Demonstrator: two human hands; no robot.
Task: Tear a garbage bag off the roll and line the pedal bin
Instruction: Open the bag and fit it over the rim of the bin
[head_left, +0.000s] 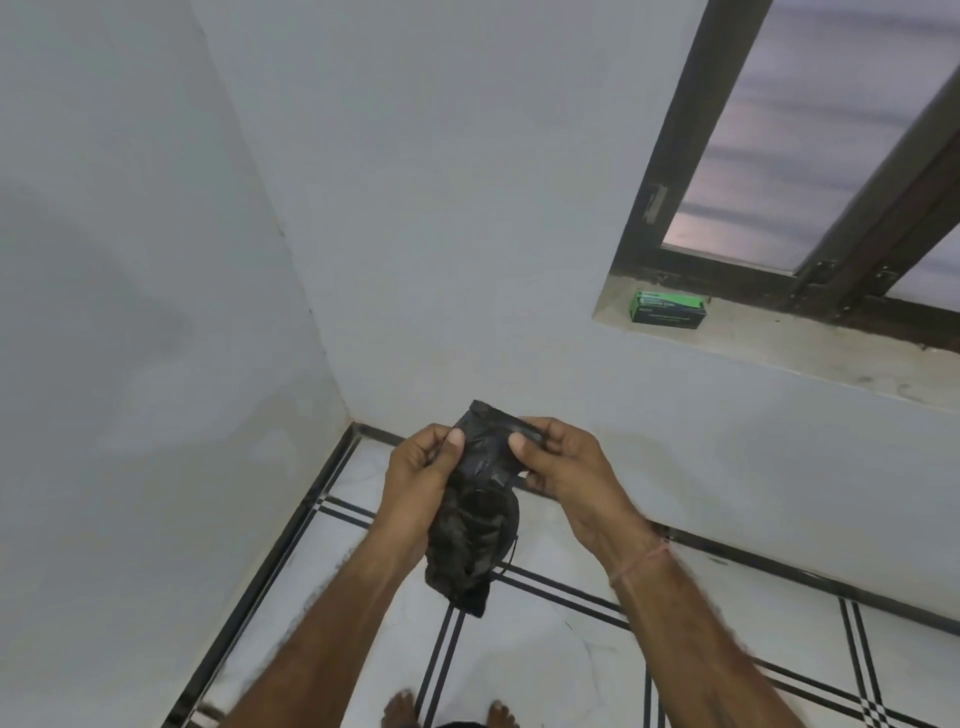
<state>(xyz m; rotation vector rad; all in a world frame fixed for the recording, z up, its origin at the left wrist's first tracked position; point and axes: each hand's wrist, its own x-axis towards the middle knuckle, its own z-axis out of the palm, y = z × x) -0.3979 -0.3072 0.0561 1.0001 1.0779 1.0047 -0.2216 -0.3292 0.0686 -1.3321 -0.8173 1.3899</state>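
Observation:
A folded black garbage bag (475, 514) hangs in front of me, crumpled at its lower end. My left hand (421, 478) pinches its upper left edge between thumb and fingers. Opposite it, my right hand (561, 467) pinches the upper right edge. The green and black box of the bag roll (667, 309) lies on the window sill at the right, far from both hands. No pedal bin is in view.
I stand in a room corner with white walls (441, 208) and a white tiled floor (545, 649) with black lines. A dark-framed window (779, 156) is up right above the sill (779, 348). My bare toes show at the bottom edge.

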